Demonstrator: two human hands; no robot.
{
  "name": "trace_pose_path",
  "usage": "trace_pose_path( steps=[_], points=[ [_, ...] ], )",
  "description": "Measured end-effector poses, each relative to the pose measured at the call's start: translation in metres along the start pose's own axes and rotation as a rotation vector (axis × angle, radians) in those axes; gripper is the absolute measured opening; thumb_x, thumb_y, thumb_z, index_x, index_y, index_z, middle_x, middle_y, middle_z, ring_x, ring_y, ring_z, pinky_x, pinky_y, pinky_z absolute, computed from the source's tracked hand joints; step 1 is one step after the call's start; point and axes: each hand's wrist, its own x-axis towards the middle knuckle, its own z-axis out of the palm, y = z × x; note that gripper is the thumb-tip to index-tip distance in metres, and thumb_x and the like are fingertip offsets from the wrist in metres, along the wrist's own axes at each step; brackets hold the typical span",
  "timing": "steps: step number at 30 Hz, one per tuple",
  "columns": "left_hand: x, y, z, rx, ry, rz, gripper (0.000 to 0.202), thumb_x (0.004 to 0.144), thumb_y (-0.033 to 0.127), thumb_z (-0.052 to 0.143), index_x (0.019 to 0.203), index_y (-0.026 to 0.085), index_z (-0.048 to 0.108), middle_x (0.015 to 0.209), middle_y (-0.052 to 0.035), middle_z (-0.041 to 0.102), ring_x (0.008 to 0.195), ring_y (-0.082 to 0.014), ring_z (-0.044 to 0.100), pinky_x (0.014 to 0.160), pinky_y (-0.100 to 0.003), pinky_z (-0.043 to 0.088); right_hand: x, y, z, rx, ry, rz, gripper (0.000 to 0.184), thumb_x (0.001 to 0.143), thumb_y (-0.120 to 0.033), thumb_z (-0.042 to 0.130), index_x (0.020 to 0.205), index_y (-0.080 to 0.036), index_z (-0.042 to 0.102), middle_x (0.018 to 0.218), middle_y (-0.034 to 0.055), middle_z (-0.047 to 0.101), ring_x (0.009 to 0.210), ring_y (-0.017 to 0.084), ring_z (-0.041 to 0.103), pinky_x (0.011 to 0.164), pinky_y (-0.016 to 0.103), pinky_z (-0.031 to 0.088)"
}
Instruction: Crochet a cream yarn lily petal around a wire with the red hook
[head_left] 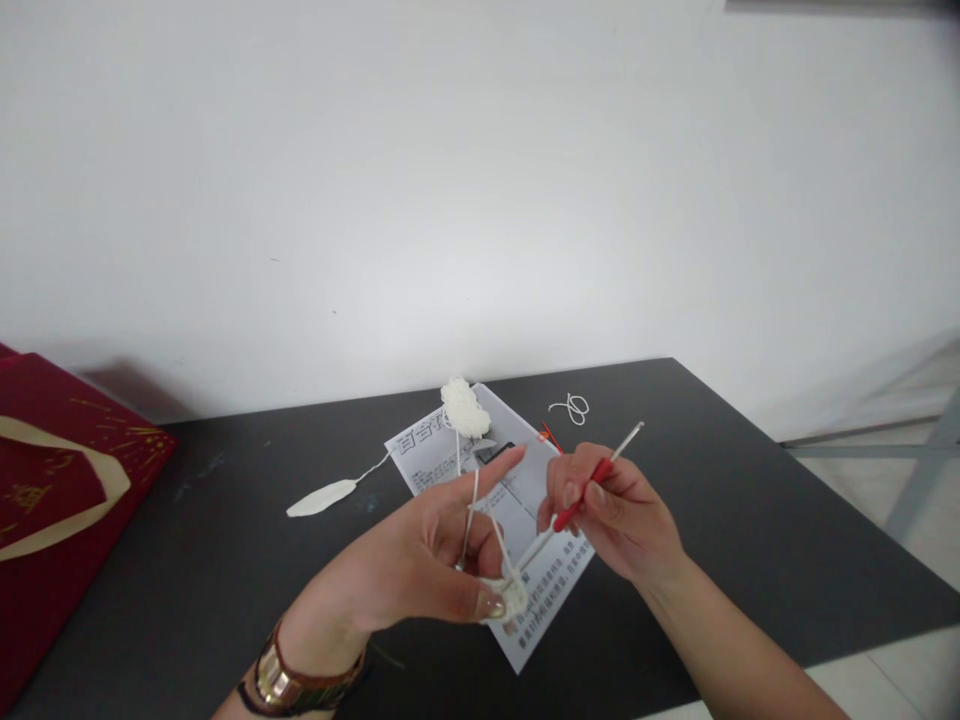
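Note:
My left hand (pixel 427 560) pinches a small cream crochet piece (pixel 511 597) between thumb and fingers, with white yarn (pixel 472 500) looped over the raised forefinger. My right hand (pixel 611 515) grips a crochet hook with a red handle (pixel 581 500); its metal tip reaches down into the crochet piece, and the other end sticks up to the right. The yarn runs back to a white yarn ball (pixel 463 405) on a printed sheet (pixel 517 500).
A dark table (pixel 225 560) stands against a white wall. A cream leaf-shaped crochet piece (pixel 322 497) lies left of the sheet, a loose white yarn loop (pixel 570 408) and red thread (pixel 550 435) behind it. A red gift bag (pixel 52 500) sits at the left edge.

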Motion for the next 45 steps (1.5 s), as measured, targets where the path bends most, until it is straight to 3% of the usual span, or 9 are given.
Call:
trace_pose_path(
  steps=[7, 15, 21, 25, 29, 32, 36, 42, 45],
  points=[
    [0.0, 0.001, 0.0, 0.025, 0.018, -0.01, 0.089, 0.066, 0.007, 0.071, 0.142, 0.034, 0.033, 0.066, 0.003, 0.053, 0.056, -0.01, 0.045, 0.054, -0.025, 0.034, -0.005, -0.005, -0.007, -0.188, -0.028, -0.105, 0.02, 0.08, -0.039, 0.065, 0.072, -0.02, 0.064, 0.06, 0.0015, 0.057, 0.058, 0.017, 0.056, 0.059, 0.036, 0.051],
    [0.002, 0.0, -0.003, 0.18, 0.049, -0.014, 0.091, 0.069, 0.006, 0.066, 0.145, 0.03, 0.024, 0.067, 0.004, 0.052, 0.059, -0.01, 0.044, 0.055, -0.025, 0.031, -0.014, -0.019, -0.005, -0.462, -0.146, -0.289, 0.01, 0.085, -0.028, 0.06, 0.087, -0.022, 0.068, 0.069, 0.0033, 0.062, 0.065, 0.018, 0.057, 0.07, 0.041, 0.052],
    [0.011, -0.004, -0.006, 0.443, 0.267, 0.019, 0.091, 0.071, 0.009, 0.061, 0.148, 0.023, 0.014, 0.065, 0.0062, 0.048, 0.058, -0.0102, 0.043, 0.054, -0.024, 0.03, -0.021, -0.025, 0.01, -0.986, -0.31, -0.52, 0.016, 0.084, -0.015, 0.056, 0.095, -0.023, 0.065, 0.07, 0.0035, 0.067, 0.062, 0.019, 0.062, 0.07, 0.038, 0.055],
    [0.016, -0.009, -0.008, 0.568, 0.427, 0.123, 0.088, 0.073, 0.012, 0.061, 0.148, 0.019, 0.015, 0.064, 0.0057, 0.05, 0.058, -0.0113, 0.045, 0.054, -0.024, 0.034, -0.019, -0.016, 0.014, -1.141, -0.398, -0.681, 0.022, 0.083, -0.014, 0.056, 0.101, -0.025, 0.064, 0.074, 0.0037, 0.071, 0.065, 0.019, 0.066, 0.071, 0.036, 0.057],
    [0.017, -0.01, -0.003, 0.638, 0.559, 0.185, 0.085, 0.074, 0.012, 0.059, 0.148, 0.018, 0.016, 0.062, 0.0052, 0.053, 0.058, -0.0126, 0.048, 0.056, -0.025, 0.037, -0.016, -0.005, 0.01, -1.34, -0.452, -0.865, 0.022, 0.082, -0.013, 0.057, 0.102, -0.017, 0.063, 0.076, 0.0077, 0.073, 0.071, 0.021, 0.068, 0.071, 0.034, 0.058],
    [0.018, -0.007, 0.004, 0.573, 0.638, 0.24, 0.088, 0.073, 0.014, 0.064, 0.147, 0.019, 0.018, 0.061, 0.0055, 0.055, 0.058, -0.0131, 0.05, 0.059, -0.026, 0.04, -0.016, 0.0, 0.003, -1.404, -0.404, -0.918, 0.026, 0.079, -0.011, 0.057, 0.105, -0.013, 0.061, 0.08, 0.011, 0.074, 0.075, 0.023, 0.068, 0.068, 0.034, 0.059],
    [0.021, -0.003, 0.01, 0.239, 0.712, 0.295, 0.096, 0.067, 0.018, 0.074, 0.147, 0.022, 0.02, 0.061, 0.0056, 0.059, 0.057, -0.0121, 0.051, 0.06, -0.025, 0.039, -0.011, 0.003, -0.004, -1.263, -0.311, -0.858, 0.039, 0.077, -0.004, 0.059, 0.115, -0.015, 0.057, 0.086, 0.0108, 0.072, 0.08, 0.021, 0.068, 0.066, 0.033, 0.059],
    [0.026, -0.007, 0.004, -0.165, 0.538, 0.292, 0.097, 0.063, 0.009, 0.076, 0.145, 0.015, 0.025, 0.067, 0.0014, 0.063, 0.061, -0.0126, 0.055, 0.065, -0.027, 0.039, 0.0, -0.003, -0.002, -0.859, -0.189, -0.718, 0.032, 0.08, -0.003, 0.058, 0.106, -0.02, 0.065, 0.09, 0.0094, 0.071, 0.077, 0.019, 0.067, 0.064, 0.032, 0.057],
    [0.026, -0.009, 0.002, -0.248, 0.51, 0.273, 0.094, 0.062, 0.005, 0.075, 0.143, 0.012, 0.03, 0.067, 0.0014, 0.062, 0.062, -0.0117, 0.054, 0.067, -0.027, 0.039, -0.003, -0.003, 0.0, -0.96, -0.196, -0.832, 0.026, 0.082, -0.005, 0.059, 0.104, -0.015, 0.066, 0.089, 0.0113, 0.072, 0.081, 0.019, 0.067, 0.066, 0.032, 0.058]
  ],
)
